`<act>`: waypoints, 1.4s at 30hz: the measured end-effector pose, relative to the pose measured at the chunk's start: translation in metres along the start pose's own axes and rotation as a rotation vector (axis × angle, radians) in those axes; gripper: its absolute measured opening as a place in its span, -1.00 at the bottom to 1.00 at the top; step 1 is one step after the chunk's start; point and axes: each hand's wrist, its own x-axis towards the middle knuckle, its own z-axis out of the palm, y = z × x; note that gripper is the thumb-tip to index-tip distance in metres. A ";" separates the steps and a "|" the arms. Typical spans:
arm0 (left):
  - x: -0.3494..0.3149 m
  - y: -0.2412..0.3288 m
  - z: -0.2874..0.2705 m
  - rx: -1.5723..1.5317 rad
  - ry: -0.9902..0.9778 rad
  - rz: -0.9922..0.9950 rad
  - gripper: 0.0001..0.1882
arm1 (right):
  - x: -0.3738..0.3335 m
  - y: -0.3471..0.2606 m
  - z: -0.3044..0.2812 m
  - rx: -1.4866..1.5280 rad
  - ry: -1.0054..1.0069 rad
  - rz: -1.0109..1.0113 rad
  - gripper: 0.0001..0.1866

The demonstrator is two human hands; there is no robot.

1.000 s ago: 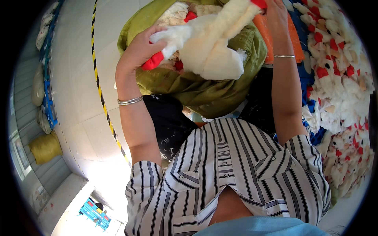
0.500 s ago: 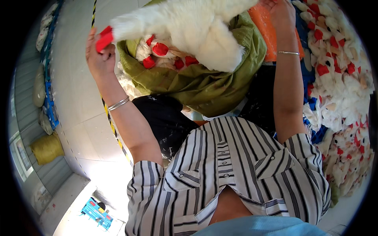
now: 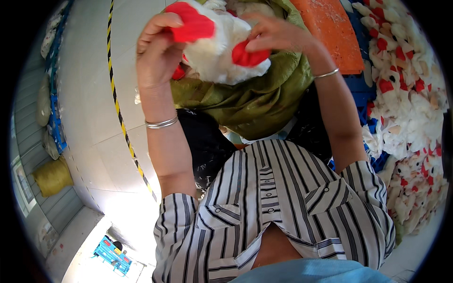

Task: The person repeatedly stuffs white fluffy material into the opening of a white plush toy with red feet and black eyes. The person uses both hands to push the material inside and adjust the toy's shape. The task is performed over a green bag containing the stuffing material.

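Note:
A white fluffy plush toy skin [image 3: 222,61] with red fabric ends is stretched between my hands, limp and apparently unstuffed. My left hand [image 3: 159,49] pinches one red end between thumb and fingers. At the other red end, my right hand [image 3: 279,35] grips with its fingertips, slightly smeared by motion. Directly beneath the skin, an olive-green woven sack [image 3: 255,106] gapes between my knees. More white and red plush pieces show in its mouth, partly hidden by the skin I hold.
Beside the sack on the right lies an orange panel [image 3: 330,37] with white fluff on it. Further right is a large heap of white and red plush skins [image 3: 401,108] over blue plastic. Yellow-black floor tape [image 3: 115,96] runs along my left. A yellow bundle [image 3: 53,178] sits far left.
The plush skin was spread wide and high; now it is bunched lower and closer to me. Both hands have come inward, and the right one now holds a red end.

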 end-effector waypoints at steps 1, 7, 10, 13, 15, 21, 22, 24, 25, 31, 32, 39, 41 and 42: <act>0.001 -0.008 0.008 -0.019 -0.079 -0.011 -0.64 | 0.007 0.001 0.023 -0.105 0.001 -0.023 -0.30; 0.011 -0.025 0.048 0.244 0.087 -0.283 -0.67 | 0.030 0.035 0.064 -0.113 0.187 -0.169 -0.62; 0.010 -0.021 -0.001 0.055 0.156 -0.266 -0.62 | 0.019 0.105 -0.074 0.041 0.748 -0.051 -0.78; 0.006 -0.009 0.010 0.199 0.161 -0.184 -0.61 | -0.023 0.089 -0.146 0.053 1.145 -0.046 -0.74; 0.002 -0.005 0.021 0.290 0.164 -0.209 -0.61 | -0.019 0.083 -0.153 -0.019 1.158 -0.047 -0.71; 0.006 -0.013 0.032 0.336 0.178 -0.300 -0.64 | 0.077 0.098 -0.062 -0.275 0.556 -0.007 -0.63; 0.005 -0.011 0.035 0.349 0.174 -0.313 -0.65 | 0.090 0.111 -0.042 -0.323 0.456 -0.015 -0.62; 0.005 -0.005 0.043 0.378 0.173 -0.328 -0.66 | 0.104 0.136 -0.025 -0.474 0.327 0.036 -0.51; 0.003 -0.003 0.045 0.393 0.179 -0.334 -0.66 | 0.113 0.142 -0.025 -0.583 0.265 0.126 -0.43; -0.010 -0.006 0.048 0.390 0.257 -0.340 -0.71 | 0.144 0.162 -0.019 -0.774 0.269 0.267 -0.01; -0.014 -0.004 0.052 0.391 0.257 -0.341 -0.71 | 0.146 0.158 -0.013 -0.812 0.266 0.253 0.00; -0.025 0.005 0.074 0.344 0.224 -0.358 -0.71 | 0.158 0.162 -0.007 -0.766 0.042 0.358 -0.11; -0.023 0.008 0.070 0.373 0.250 -0.379 -0.73 | 0.154 0.179 0.001 -0.924 -0.045 0.285 -0.21; -0.023 0.008 0.068 0.385 0.260 -0.387 -0.73 | 0.150 0.190 0.011 -1.029 -0.007 0.269 -0.30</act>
